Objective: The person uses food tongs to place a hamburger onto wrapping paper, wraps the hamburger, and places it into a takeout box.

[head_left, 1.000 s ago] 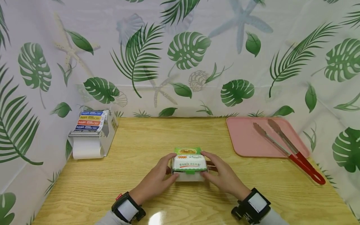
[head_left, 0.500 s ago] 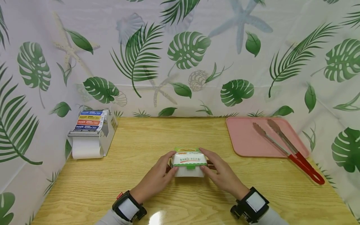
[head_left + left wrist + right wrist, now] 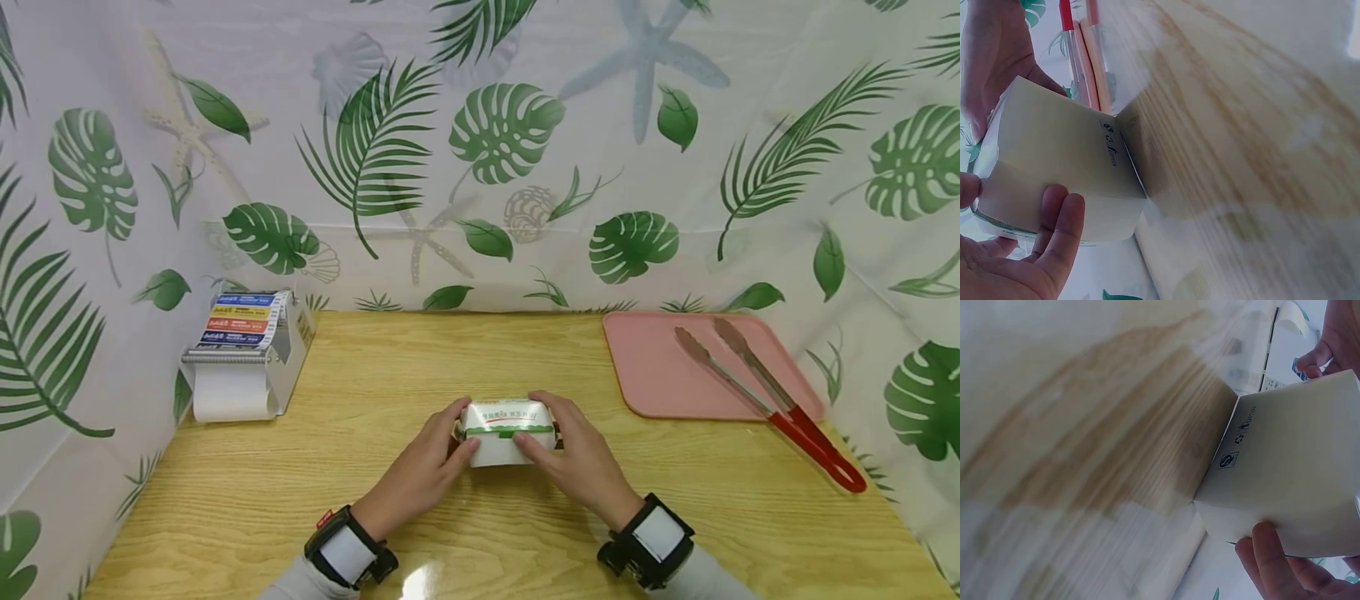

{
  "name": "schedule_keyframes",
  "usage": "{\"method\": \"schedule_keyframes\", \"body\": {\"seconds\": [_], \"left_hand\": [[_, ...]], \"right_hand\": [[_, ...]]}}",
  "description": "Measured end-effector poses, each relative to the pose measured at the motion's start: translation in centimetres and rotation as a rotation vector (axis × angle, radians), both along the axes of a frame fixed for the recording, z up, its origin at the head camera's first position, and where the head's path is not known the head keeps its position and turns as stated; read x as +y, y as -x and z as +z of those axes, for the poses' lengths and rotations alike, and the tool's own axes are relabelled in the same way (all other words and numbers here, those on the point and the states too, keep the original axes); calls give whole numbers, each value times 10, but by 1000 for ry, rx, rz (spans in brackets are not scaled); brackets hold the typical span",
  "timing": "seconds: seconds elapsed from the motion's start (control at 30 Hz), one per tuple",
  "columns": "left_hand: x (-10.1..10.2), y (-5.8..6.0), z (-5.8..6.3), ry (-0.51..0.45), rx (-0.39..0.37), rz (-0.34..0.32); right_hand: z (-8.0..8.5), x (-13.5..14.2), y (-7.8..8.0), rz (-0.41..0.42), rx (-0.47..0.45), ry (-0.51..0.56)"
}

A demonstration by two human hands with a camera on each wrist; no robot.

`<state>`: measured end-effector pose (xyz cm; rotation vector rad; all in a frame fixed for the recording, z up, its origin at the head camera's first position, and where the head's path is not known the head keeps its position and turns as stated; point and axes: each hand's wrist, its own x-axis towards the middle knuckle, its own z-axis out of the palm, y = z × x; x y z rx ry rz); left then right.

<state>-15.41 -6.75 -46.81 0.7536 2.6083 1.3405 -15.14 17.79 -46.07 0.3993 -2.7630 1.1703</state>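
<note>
A white and green cardboard burger box (image 3: 510, 450) with a lid stands on the table in front of me, tilted so that its plain front face shows. My left hand (image 3: 423, 467) grips its left side, thumb on the front and fingers along the side. My right hand (image 3: 585, 462) holds the opposite side, its thumb pressed on the front near the green lid tab (image 3: 507, 432). In the left wrist view, small printed marks (image 3: 1110, 144) show on the plain face of the box (image 3: 1054, 144). The right wrist view has fingertips (image 3: 1266, 534) against the box's side.
A label dispenser (image 3: 294, 367) with a paper roll (image 3: 234, 395) stands at the back left. At the back right lies a pink tray (image 3: 652, 367), with red-handled metal tongs (image 3: 817, 450) across it and over its edge. A leaf-patterned cloth (image 3: 450, 167) hangs behind the table.
The box has tipped backward, so less of its top and more of its front shows. My right thumb has slid inward toward the tab. Both hands have kept their hold.
</note>
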Motion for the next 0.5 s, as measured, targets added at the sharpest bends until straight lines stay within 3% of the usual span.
{"method": "schedule_keyframes", "body": {"seconds": [0.23, 0.5], "left_hand": [[2, 0, 0, 32, -19, 39], [10, 0, 2, 146, 56, 91]], "right_hand": [[0, -3, 0, -3, -23, 11], [3, -5, -1, 12, -71, 67]]}}
